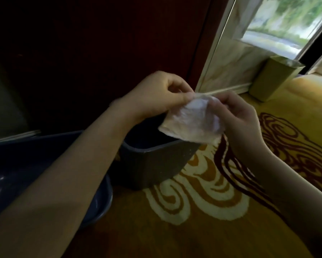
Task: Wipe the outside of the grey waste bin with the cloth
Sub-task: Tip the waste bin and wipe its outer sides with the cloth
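Note:
A grey waste bin [156, 164] stands upright on the patterned carpet, its open top partly hidden behind my left forearm and the cloth. Above its rim I hold a small white cloth [191, 121] in the air with both hands. My left hand [160, 95] pinches the cloth's upper left edge. My right hand [238, 116] grips its right side. The cloth hangs crumpled and does not touch the bin.
A dark blue basin [44, 164] sits on the floor left of the bin. Dark wooden furniture [100, 53] rises behind. A gold rectangular bin [271, 79] stands by the marble window base at the upper right. Yellow carpet [193, 220] with red and white swirls spreads to the right.

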`<act>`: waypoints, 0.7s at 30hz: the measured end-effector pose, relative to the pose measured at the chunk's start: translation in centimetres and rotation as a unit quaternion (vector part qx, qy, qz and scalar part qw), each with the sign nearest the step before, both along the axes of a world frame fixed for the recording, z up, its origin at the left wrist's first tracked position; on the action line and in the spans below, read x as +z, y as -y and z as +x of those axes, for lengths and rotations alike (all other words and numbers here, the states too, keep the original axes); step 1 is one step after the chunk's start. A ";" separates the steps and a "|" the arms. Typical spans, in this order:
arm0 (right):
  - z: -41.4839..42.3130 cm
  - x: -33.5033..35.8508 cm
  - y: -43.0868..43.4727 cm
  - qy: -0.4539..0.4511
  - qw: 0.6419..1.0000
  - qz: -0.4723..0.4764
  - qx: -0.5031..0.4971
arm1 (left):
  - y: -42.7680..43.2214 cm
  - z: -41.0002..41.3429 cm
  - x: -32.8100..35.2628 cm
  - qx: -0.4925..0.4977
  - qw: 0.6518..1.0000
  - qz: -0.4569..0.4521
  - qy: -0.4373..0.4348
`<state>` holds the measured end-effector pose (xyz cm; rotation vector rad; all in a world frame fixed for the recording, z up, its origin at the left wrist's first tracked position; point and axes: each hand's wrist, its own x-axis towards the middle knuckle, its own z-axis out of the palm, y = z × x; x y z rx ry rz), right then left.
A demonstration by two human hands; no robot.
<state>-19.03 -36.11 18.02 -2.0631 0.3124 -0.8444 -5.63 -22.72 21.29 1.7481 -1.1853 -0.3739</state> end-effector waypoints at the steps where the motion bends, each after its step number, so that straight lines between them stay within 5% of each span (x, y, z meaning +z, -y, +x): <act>1: -0.9 -0.7 0.4 -0.008 1.000 0.024 -0.013 | 0.6 -0.3 -0.4 -0.014 1.000 0.020 -0.001; 6: -3.9 -5.1 1.0 -0.008 0.978 0.190 -0.083 | 3.3 -0.5 -3.6 -0.018 0.993 0.115 0.024; 13: -5.0 -10.9 -1.5 0.098 0.891 0.358 -0.260 | 4.7 -1.0 -8.3 -0.005 0.945 0.277 0.172; 21: -2.5 -13.5 -5.0 0.137 0.842 0.426 -0.300 | 4.8 -1.7 -9.9 0.022 0.947 0.262 0.187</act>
